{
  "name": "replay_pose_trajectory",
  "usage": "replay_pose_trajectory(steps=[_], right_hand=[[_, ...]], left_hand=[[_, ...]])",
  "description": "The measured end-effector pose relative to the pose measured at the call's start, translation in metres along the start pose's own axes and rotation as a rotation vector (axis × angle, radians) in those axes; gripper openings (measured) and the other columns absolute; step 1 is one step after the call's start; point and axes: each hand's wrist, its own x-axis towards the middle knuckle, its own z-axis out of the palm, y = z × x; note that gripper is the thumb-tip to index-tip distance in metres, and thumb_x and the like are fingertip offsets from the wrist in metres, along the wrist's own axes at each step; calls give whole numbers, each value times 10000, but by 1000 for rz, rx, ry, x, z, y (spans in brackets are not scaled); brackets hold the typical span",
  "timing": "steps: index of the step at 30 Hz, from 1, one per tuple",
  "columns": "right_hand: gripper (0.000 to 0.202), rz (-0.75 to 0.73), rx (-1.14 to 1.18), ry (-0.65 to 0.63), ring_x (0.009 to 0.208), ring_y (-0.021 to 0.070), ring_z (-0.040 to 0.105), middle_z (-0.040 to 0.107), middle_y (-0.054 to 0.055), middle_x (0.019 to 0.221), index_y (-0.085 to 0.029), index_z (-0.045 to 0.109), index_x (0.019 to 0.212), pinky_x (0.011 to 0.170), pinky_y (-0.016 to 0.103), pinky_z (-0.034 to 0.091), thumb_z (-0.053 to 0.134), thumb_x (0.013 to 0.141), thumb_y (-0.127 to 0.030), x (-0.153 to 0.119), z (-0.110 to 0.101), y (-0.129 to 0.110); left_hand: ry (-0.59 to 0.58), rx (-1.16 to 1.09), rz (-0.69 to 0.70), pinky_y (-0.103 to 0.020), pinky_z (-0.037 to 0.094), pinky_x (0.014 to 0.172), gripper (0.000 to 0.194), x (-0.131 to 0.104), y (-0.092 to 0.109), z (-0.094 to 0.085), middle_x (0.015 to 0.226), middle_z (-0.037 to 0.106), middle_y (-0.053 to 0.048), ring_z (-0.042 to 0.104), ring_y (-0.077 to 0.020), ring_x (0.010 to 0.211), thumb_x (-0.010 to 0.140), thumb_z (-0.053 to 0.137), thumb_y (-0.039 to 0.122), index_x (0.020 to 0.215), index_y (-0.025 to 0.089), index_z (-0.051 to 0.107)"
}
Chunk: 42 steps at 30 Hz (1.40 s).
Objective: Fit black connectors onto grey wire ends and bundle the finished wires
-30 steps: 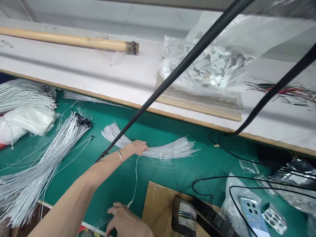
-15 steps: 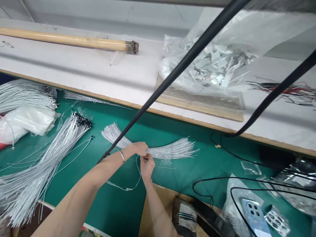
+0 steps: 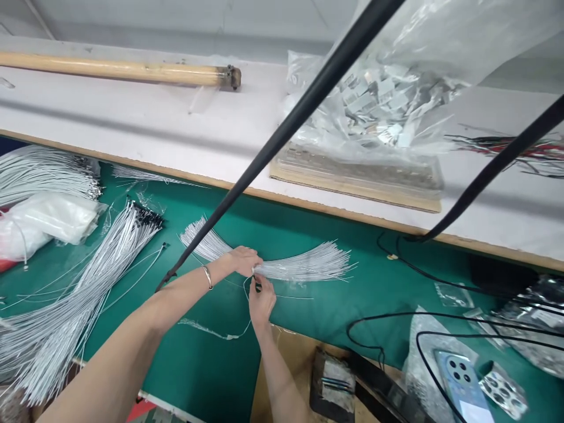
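1. Midway along the wire bundle (image 3: pixel 311 264), I see the left hand (image 3: pixel 244 260) closed over it.
2. Just nearside, the right hand (image 3: pixel 261 301) curls; I cannot tell whether it grips.
3. Left to right runs the wire bundle's long axis.

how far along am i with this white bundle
The bundle looks gathered at its middle. In hand: the left hand grips that middle, the right hand working close beside it. Left, it seems: securing it, since the cord trails loose on the table.
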Motion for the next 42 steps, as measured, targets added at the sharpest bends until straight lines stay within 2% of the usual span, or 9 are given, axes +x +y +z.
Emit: replay_pose_trajectory(steps=[6, 11, 17, 22, 27, 32, 36, 42], right_hand=[[249, 26, 39, 27, 850, 163, 687, 702, 46, 1042, -162, 669, 1121, 774, 351, 599, 631, 1009, -381, 0, 2, -2], [249, 63, 67, 68, 862, 168, 689, 703, 46, 1043, -158, 671, 1108, 789, 361, 599, 638, 1004, -382, 3, 8, 1], [244, 121, 130, 86, 840, 161, 690, 708, 42, 1023, -160, 677, 1085, 773, 349, 601, 641, 1002, -387, 1, 12, 4], [254, 148, 132, 93, 834, 160, 690, 707, 43, 1030, -163, 671, 1115, 770, 347, 601, 636, 1005, -389, -1, 10, 5], [238, 160, 100, 99, 860, 166, 690, 704, 46, 1047, -160, 674, 1098, 786, 356, 600, 647, 999, -375, 0, 13, 5], [241, 217, 75, 120, 886, 174, 691, 702, 53, 1074, -163, 672, 1114, 797, 363, 603, 651, 997, -372, 5, 19, 3], [237, 259, 69, 112, 867, 167, 691, 704, 50, 1062, -165, 673, 1109, 785, 354, 604, 648, 999, -373, 10, 21, 2], [242, 225, 84, 72, 816, 155, 689, 703, 38, 1013, -150, 671, 1096, 736, 331, 604, 656, 995, -370, 10, 15, -2]], left_hand=[[-5, 31, -26, -442, 602, 889, 337, 8, 2, 9, 1233, 664, -105, 679, -241, 1047, 969, 665, 350, 1244, 157, 634], [64, 28, -2, -419, 611, 854, 329, 11, -2, 20, 1203, 673, -99, 686, -227, 1005, 975, 655, 355, 1236, 156, 634], [232, 96, 132, -472, 585, 940, 354, 1, -6, 34, 1302, 636, -117, 659, -257, 1110, 981, 645, 339, 1292, 173, 614], [261, 146, 276, -450, 578, 959, 275, -3, -15, 42, 1305, 643, -109, 657, -235, 1104, 999, 614, 336, 1240, 207, 649], [299, 187, 338, -473, 563, 990, 279, 3, -14, 46, 1334, 631, -115, 642, -248, 1146, 996, 618, 334, 1241, 205, 651], [314, 206, 338, -468, 569, 979, 282, 8, -13, 48, 1320, 638, -112, 649, -246, 1135, 994, 623, 332, 1239, 197, 650], [337, 210, 287, -459, 578, 960, 280, 9, -18, 52, 1301, 646, -112, 656, -242, 1116, 992, 626, 332, 1233, 190, 651], [417, 209, 194, -466, 587, 936, 321, 5, -19, 56, 1286, 645, -112, 658, -254, 1113, 981, 645, 333, 1257, 171, 631]])
